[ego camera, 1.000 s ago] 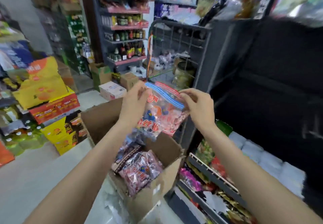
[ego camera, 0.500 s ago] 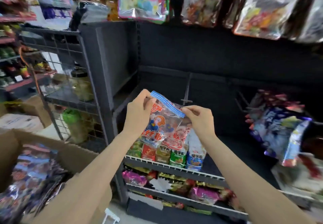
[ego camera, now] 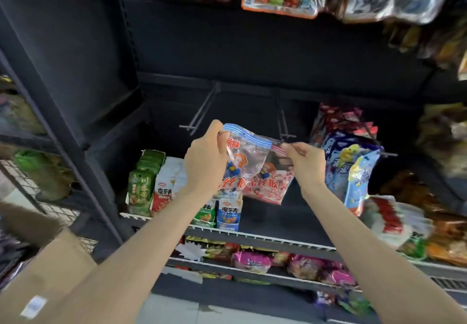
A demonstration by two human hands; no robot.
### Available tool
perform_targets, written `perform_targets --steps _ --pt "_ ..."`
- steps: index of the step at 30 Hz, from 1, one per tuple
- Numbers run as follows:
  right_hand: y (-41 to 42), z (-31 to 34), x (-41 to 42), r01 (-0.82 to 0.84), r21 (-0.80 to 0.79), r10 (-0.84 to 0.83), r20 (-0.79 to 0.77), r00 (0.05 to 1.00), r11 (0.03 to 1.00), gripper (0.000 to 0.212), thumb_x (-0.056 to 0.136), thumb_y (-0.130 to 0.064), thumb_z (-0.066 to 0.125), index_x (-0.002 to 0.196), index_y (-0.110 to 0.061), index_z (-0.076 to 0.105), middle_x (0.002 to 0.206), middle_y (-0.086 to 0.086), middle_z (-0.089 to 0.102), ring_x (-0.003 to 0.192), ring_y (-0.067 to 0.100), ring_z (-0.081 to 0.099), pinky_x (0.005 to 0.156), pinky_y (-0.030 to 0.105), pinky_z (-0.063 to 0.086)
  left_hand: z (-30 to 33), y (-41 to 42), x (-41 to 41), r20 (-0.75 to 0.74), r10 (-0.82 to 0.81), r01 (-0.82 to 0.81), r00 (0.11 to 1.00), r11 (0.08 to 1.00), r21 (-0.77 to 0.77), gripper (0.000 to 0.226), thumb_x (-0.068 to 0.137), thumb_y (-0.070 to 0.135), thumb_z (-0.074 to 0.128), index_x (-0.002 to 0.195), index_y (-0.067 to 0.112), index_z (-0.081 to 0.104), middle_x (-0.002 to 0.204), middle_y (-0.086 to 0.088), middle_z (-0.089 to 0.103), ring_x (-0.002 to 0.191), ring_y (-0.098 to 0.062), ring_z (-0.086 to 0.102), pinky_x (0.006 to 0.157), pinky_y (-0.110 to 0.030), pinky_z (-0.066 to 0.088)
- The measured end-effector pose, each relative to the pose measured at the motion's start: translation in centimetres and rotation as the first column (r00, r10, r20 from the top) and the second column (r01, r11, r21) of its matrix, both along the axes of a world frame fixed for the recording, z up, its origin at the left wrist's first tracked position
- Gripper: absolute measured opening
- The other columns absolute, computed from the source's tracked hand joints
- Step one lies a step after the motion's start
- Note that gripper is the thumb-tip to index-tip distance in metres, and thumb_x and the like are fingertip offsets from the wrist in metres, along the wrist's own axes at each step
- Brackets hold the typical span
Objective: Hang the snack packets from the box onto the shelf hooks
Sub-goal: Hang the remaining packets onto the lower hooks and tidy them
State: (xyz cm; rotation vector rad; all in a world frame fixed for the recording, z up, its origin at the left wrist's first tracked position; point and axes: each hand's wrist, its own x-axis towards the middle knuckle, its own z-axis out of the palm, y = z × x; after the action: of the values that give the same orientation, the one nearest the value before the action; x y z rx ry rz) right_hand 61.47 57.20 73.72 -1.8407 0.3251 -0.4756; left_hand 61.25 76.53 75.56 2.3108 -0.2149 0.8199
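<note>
Two hands share the load: your left hand (ego camera: 206,163) pinches the striped top edge of the front snack packet (ego camera: 243,164) at its left corner, and your right hand (ego camera: 307,160) pinches what looks like a second packet (ego camera: 267,184) behind it, so the header stretches flat and any hang hole faces the rack. You hold the pair just in front of the bare shelf hooks (ego camera: 199,115), probably to thread one on. Hung packets (ego camera: 353,162) fill the hook beside your right hand, while the box (ego camera: 45,275) sits at lower left.

Snack packets (ego camera: 249,169) before shelf hooks (ego camera: 199,115), cardboard box (ego camera: 48,273) left.
</note>
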Motion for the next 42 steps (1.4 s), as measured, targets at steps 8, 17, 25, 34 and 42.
perform_targets --steps 8,17,25,34,42 --pt "-2.4 0.1 1.7 -0.045 -0.114 0.046 0.007 0.999 0.992 0.014 0.093 -0.027 0.057 0.085 -0.024 0.068 0.077 -0.005 0.072 0.069 0.012 0.07 0.073 0.045 0.058 0.0 -2.5 0.0 -0.007 0.169 -0.169 0.986 0.986 -0.003 0.017 0.1 0.025 0.042 0.092 0.011 0.048 0.058 0.009 0.044 0.05 -0.02 0.047 0.041 -0.028 0.027" --pt "-3.1 1.2 2.7 -0.065 -0.407 0.058 -0.029 0.998 0.911 0.017 0.094 -0.028 0.054 0.093 -0.024 0.071 0.086 -0.003 0.073 0.083 0.019 0.068 0.074 0.035 0.053 0.1 -4.5 1.0 -0.049 0.24 -0.241 0.97 0.97 -0.018 0.011 0.1 0.021 0.043 0.093 0.013 0.048 0.068 0.005 0.053 0.057 -0.022 0.054 0.05 -0.032 0.04" --pt "-3.7 0.8 3.1 -0.094 -0.515 0.091 -0.032 0.995 0.852 0.02 0.096 -0.031 0.052 0.096 -0.022 0.07 0.086 -0.002 0.072 0.083 0.019 0.065 0.066 0.03 0.049 -0.1 -4.9 2.5 -0.07 0.321 -0.325 0.944 0.943 -0.064 0.012 0.1 0.019 0.041 0.087 0.017 0.041 0.073 -0.001 0.061 0.057 -0.023 0.055 0.05 -0.029 0.035" --pt "-3.8 0.3 7.7 -0.069 -0.381 0.056 -0.047 0.997 0.922 0.022 0.096 -0.018 0.051 0.102 -0.015 0.072 0.096 0.007 0.072 0.085 0.025 0.066 0.076 0.037 0.055 -0.3 -6.0 4.8 -0.115 0.328 -0.341 0.938 0.932 -0.123 0.014 0.1 0.022 0.042 0.087 0.016 0.042 0.07 -0.003 0.061 0.059 -0.023 0.057 0.05 -0.029 0.035" --pt "-3.6 2.8 14.0 0.011 -0.153 -0.04 -0.189 0.981 0.988 0.028 0.092 0.003 0.042 0.108 0.009 0.065 0.109 0.022 0.065 0.102 0.032 0.062 0.081 0.037 0.049 1.0 -6.7 6.7 -0.13 0.331 -0.347 0.935 0.929 -0.125 0.014 0.1 0.023 0.041 0.088 0.017 0.041 0.071 -0.002 0.059 0.059 -0.019 0.052 0.045 -0.025 0.026"
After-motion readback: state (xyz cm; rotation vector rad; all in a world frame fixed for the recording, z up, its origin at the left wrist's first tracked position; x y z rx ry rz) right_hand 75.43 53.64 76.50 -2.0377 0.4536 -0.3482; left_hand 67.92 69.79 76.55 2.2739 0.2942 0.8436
